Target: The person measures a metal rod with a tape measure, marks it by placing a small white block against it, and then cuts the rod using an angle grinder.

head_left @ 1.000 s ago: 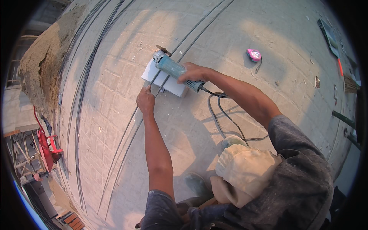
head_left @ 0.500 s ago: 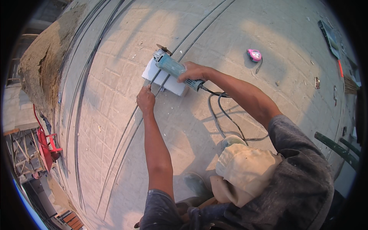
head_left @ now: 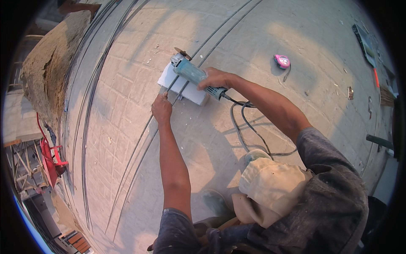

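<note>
Gripping the grinder (head_left: 190, 72), right fingers (head_left: 203, 84) curl; left fingers (head_left: 163, 97) pinch a rod (head_left: 172, 84).

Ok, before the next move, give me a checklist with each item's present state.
1. Right hand on angle grinder: ok, gripping its body.
2. Left hand on rod: ok, closed around it.
3. Rods over white block: ok, two cross it.
4. Cutting disc clear of left hand: ok, they are apart.
5. Cutting disc stopped: cannot tell from stills.
6. Both hands gloved: not ok, bare.
</note>
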Demonstrator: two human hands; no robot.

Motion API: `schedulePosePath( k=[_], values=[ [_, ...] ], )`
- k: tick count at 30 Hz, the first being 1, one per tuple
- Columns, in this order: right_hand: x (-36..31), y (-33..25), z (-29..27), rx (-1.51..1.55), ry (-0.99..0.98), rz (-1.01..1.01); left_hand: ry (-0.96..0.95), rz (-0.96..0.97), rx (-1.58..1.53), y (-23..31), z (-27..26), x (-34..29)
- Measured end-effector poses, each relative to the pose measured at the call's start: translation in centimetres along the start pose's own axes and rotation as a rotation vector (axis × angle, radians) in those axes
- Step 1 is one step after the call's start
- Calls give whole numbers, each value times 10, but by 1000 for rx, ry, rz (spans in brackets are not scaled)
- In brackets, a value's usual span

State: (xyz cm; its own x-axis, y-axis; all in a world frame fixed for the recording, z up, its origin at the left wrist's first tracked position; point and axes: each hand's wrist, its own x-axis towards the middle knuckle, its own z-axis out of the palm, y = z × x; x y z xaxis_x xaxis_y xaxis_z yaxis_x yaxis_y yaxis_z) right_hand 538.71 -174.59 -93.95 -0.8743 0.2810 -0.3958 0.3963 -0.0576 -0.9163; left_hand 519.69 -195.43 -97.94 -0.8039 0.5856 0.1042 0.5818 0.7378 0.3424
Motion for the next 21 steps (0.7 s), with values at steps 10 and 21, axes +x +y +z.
schedulePosePath(
  k=[10,21],
  values=[
    [-2,2,2,16,-15,-144,2,20,10,3,3,0],
    [-31,-41,22,-27,-24,-223,-4,-3,-27,0,1,10]
  ],
)
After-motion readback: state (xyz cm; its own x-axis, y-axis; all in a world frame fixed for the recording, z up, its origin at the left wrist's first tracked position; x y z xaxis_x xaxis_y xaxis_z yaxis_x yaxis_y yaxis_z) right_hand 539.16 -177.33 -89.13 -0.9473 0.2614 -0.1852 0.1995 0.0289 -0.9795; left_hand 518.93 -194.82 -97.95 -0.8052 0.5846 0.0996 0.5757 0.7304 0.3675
